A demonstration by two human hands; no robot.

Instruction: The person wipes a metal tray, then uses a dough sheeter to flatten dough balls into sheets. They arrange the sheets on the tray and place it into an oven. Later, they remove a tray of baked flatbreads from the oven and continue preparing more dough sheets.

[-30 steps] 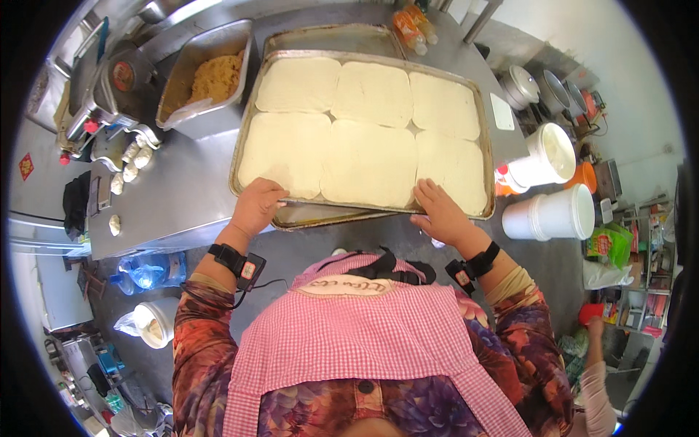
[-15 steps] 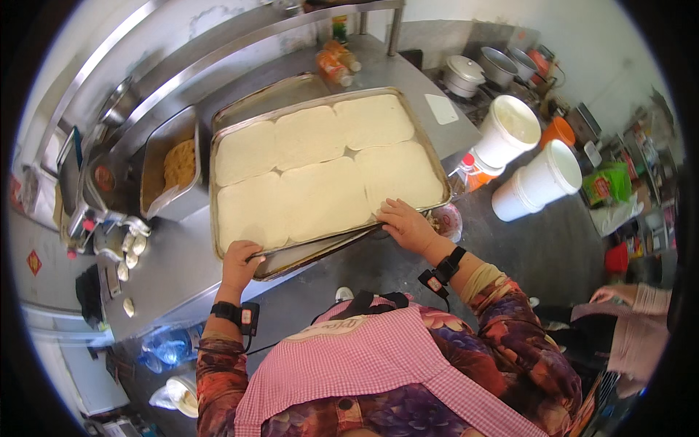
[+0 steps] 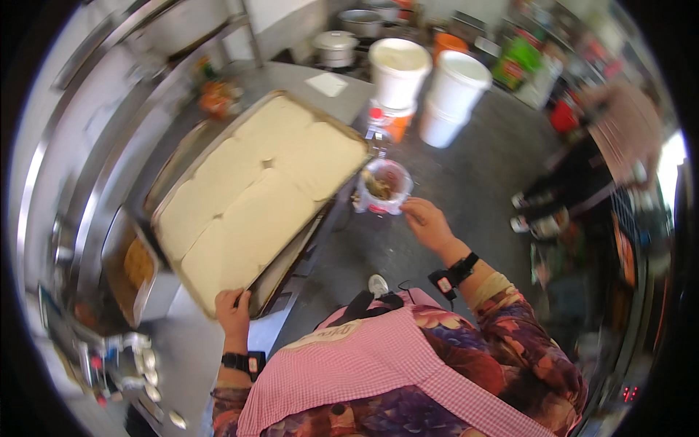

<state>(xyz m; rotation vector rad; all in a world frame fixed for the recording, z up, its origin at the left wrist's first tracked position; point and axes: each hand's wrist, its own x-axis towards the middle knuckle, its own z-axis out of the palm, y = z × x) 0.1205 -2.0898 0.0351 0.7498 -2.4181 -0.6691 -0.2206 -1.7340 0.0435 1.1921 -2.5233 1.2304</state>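
Observation:
A large rectangular baking tray [image 3: 182, 280] holds several pale, flat dough sheets [image 3: 255, 182] laid side by side, and sits partly over a second tray [image 3: 271, 284] beneath it. My left hand [image 3: 233, 319] is closed at its near corner, thumb and fingers on the rim. My right hand [image 3: 431, 226] is off the tray with nothing visible in it, fingers loosely extended. Its fingertips overlap the near right rim of a small tub [image 3: 402, 175] of brownish scraps in this view; whether they touch it I cannot tell.
White buckets [image 3: 451, 87] stand beyond the tub, with a clear bottle [image 3: 377, 138] beside it. A metal pan [image 3: 120, 255] of brownish dough lies left of the tray. Small pale dough pieces [image 3: 151, 364] sit at the counter's near left. Another person [image 3: 619, 138] bends over at the right.
My right hand has let go of the tray's near edge and moved right, to the tub. My left hand stays at the near corner. The whole view has swung to the right.

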